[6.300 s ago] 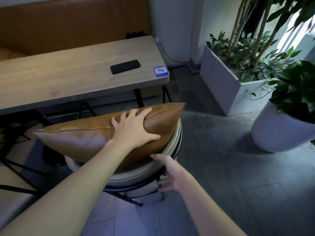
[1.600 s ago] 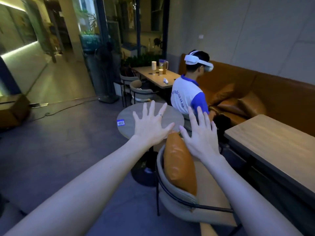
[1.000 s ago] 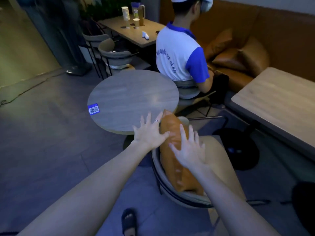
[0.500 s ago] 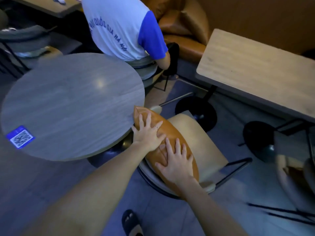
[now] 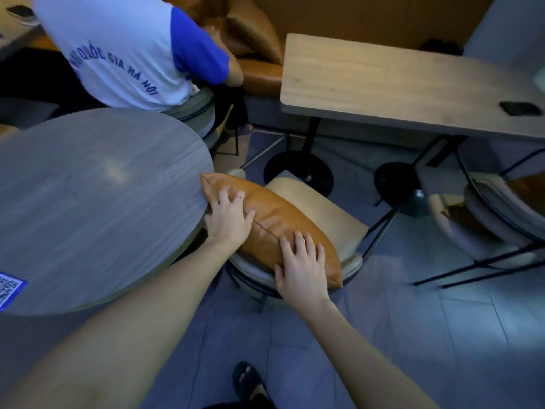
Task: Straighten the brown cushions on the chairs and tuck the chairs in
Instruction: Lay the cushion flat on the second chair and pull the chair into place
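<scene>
A brown leather cushion point(image 5: 277, 221) stands on its edge along the curved backrest of a chair with a beige seat point(image 5: 321, 208). My left hand point(image 5: 228, 218) grips the cushion's top seam near its far end, thumb on the front. My right hand point(image 5: 300, 267) holds the near end, with its fingers spread over the front and its thumb behind. The chair sits between a round grey table point(image 5: 88, 196) and a rectangular wooden table point(image 5: 398, 81), its seat facing the wooden table. A second chair point(image 5: 498, 219) at the right edge carries another brown cushion point(image 5: 528, 187).
A person in a white and blue shirt point(image 5: 124, 48) sits on a chair beyond the round table. A black phone point(image 5: 520, 108) lies on the wooden table. Black table bases point(image 5: 298, 169) stand on the tiled floor. My sandalled foot point(image 5: 250, 382) is below the chair.
My hands have spread apart along the cushion: the right one slid to its near end and the left closed on the top seam. The view has swung right.
</scene>
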Tool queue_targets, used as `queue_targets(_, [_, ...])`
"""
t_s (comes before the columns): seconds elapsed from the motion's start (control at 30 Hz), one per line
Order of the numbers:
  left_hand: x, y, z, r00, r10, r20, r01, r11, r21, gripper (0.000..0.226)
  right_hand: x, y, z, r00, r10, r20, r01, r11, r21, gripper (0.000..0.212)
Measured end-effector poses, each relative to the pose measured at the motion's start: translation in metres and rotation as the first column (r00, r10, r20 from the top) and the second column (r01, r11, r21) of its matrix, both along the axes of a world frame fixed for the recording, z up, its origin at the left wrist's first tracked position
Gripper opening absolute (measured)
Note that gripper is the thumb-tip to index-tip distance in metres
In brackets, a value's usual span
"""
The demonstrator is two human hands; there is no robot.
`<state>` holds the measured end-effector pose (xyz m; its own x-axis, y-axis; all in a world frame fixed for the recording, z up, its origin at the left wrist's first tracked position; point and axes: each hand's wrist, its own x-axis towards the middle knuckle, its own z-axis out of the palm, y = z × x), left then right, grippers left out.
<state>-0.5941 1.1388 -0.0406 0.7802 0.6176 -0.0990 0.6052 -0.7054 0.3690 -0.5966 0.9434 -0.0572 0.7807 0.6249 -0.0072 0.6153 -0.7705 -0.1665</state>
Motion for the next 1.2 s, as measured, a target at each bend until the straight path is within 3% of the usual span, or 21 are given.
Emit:
queue_targets(0.17, [-0.016, -0.010, -0.011, 0.985, 0.170, 0.000, -0.162, 0.942, -0.292, 0.064, -0.049, -0.021, -0.014, 0.981, -0.022, 0.194, -0.011, 0.986, 0.169, 0.014])
queue_targets(0.23, [-0.020, -0.007, -0.015, 0.961, 0.269, -0.060, -0.265, 0.844, -0.466, 0.082, -0.060, -0.022, -0.027, 0.991, -0.100, 0.088, 0.076, 0.967, 0.241, 0.013])
queue_targets(0.3, [-0.023, -0.003, -0.016, 0.933, 0.351, -0.083, -0.328, 0.728, -0.602, 0.100, -0.064, -0.015, -0.034, 0.932, -0.278, -0.231, 0.340, 0.892, 0.297, 0.018])
queue_targets(0.33, [-0.023, -0.001, -0.015, 0.918, 0.387, -0.090, -0.350, 0.679, -0.645, 0.108, -0.063, -0.011, -0.037, 0.814, -0.368, -0.450, 0.516, 0.814, 0.268, 0.022])
queue_targets(0.4, [-0.021, 0.001, -0.014, 0.885, 0.452, -0.111, -0.395, 0.602, -0.694, 0.120, -0.058, -0.003, -0.046, 0.373, -0.458, -0.807, 0.838, 0.540, 0.082, 0.040])
queue_targets(0.43, [-0.020, 0.001, -0.014, 0.864, 0.488, -0.123, -0.418, 0.559, -0.716, 0.124, -0.056, 0.002, -0.050, 0.163, -0.416, -0.895, 0.922, 0.387, -0.011, 0.062])
queue_targets(0.47, [-0.018, 0.001, -0.014, 0.842, 0.523, -0.133, -0.435, 0.511, -0.741, 0.127, -0.053, 0.008, -0.053, 0.012, -0.337, -0.942, 0.963, 0.258, -0.080, 0.085])
queue_targets(0.53, [-0.014, 0.006, -0.021, 0.804, 0.579, -0.137, -0.432, 0.411, -0.803, 0.133, -0.051, 0.024, -0.055, -0.112, -0.174, -0.978, 0.989, 0.078, -0.127, 0.110])
queue_targets(0.7, [0.001, 0.033, -0.025, 0.805, 0.534, -0.256, -0.419, 0.207, -0.884, 0.152, -0.047, 0.068, -0.056, -0.176, -0.064, -0.982, 0.925, -0.352, -0.143, 0.091])
queue_targets(0.77, [0.013, 0.041, -0.025, 0.825, 0.478, -0.303, -0.426, 0.172, -0.888, 0.156, -0.042, 0.082, -0.058, -0.174, -0.049, -0.983, 0.854, -0.505, -0.126, 0.086])
queue_targets(0.83, [0.022, 0.045, -0.025, 0.832, 0.436, -0.344, -0.451, 0.168, -0.877, 0.156, -0.037, 0.090, -0.064, -0.164, -0.067, -0.984, 0.796, -0.598, -0.092, 0.087])
queue_targets(0.97, [0.026, 0.046, -0.025, 0.828, 0.443, -0.345, -0.460, 0.183, -0.869, 0.148, -0.038, 0.099, -0.066, -0.143, -0.155, -0.977, 0.757, -0.654, -0.007, 0.103])
queue_targets(1.2, [0.024, 0.046, -0.026, 0.818, 0.477, -0.321, -0.460, 0.209, -0.863, 0.148, -0.044, 0.101, -0.070, -0.106, -0.227, -0.968, 0.822, -0.568, 0.044, 0.116])
